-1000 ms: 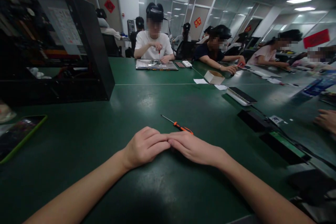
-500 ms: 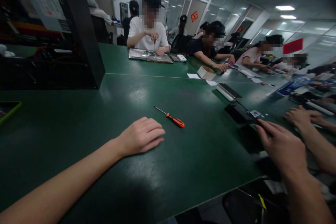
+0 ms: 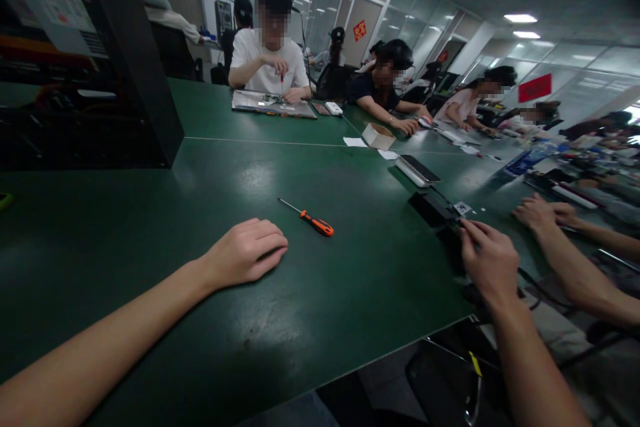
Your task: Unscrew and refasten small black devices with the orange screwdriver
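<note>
My left hand (image 3: 250,250) lies palm down on the green table (image 3: 320,300), fingers extended and the thumb a little apart. Just beyond its fingertips is a screwdriver (image 3: 317,222) with an orange and black handle, its thin shaft pointing away to the left. My right hand (image 3: 490,257) is at the right, thumb and forefinger pinched together. What they grip is dark and mostly hidden. By those fingertips are a flat black object (image 3: 431,209) and a small white label with a printed code (image 3: 462,208). A dark cable leads from there to a white and black device (image 3: 418,171).
A large black case (image 3: 125,60) stands on the left. Another person's hands (image 3: 537,213) rest on the table at right. Across it sit a small open box (image 3: 379,136), paper (image 3: 355,142) and a person working with a screwdriver over a flat panel (image 3: 274,105).
The view has turned to the right, so things appear further left. My right hand has shifted left and slightly away, still pinching. My left hand and the screwdriver stay in place.
</note>
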Available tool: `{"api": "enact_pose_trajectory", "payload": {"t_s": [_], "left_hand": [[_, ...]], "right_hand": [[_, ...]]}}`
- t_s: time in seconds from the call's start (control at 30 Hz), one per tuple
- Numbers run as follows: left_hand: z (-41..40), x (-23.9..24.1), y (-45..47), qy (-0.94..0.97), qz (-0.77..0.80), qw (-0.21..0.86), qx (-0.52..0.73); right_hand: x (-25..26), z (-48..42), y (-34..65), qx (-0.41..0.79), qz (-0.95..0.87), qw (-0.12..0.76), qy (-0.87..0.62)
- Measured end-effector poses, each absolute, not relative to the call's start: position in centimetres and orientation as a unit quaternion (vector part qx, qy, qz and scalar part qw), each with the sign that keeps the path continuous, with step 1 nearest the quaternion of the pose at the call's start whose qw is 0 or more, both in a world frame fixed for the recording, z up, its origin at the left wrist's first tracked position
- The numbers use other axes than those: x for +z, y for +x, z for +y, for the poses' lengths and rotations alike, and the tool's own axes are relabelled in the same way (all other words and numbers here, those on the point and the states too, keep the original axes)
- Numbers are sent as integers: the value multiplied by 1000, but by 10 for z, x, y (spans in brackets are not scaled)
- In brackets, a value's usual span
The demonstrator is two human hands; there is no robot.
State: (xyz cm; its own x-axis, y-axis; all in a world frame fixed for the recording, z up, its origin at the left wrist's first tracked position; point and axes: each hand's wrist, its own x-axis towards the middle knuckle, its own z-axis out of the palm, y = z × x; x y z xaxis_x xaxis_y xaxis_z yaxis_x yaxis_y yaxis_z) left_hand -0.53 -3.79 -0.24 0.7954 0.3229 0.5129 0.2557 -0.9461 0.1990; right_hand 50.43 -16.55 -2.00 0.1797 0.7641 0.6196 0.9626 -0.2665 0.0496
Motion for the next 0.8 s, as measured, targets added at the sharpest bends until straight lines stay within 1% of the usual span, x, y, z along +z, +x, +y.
{"api": "enact_pose_trajectory", "payload": {"t_s": [0.2,0.37,0.6,0.7,0.8], "left_hand": [[-37,-4,-5,943,138,71,293],[-37,-2,-5,946,132,67,287],[-36,-2,-6,949,122,64,282],[-36,-3,-5,950,125,60,280],[-36,-3,-5,950,130,60,277]], "right_hand": [[-34,-158,509,-288,-544,226,-755],[-35,-162,508,-281,-529,261,-757],[-39,-164,499,-264,-506,261,-779],[-30,-162,500,-254,-506,256,-783],[-9,-157,510,-252,-505,266,-782]]}}
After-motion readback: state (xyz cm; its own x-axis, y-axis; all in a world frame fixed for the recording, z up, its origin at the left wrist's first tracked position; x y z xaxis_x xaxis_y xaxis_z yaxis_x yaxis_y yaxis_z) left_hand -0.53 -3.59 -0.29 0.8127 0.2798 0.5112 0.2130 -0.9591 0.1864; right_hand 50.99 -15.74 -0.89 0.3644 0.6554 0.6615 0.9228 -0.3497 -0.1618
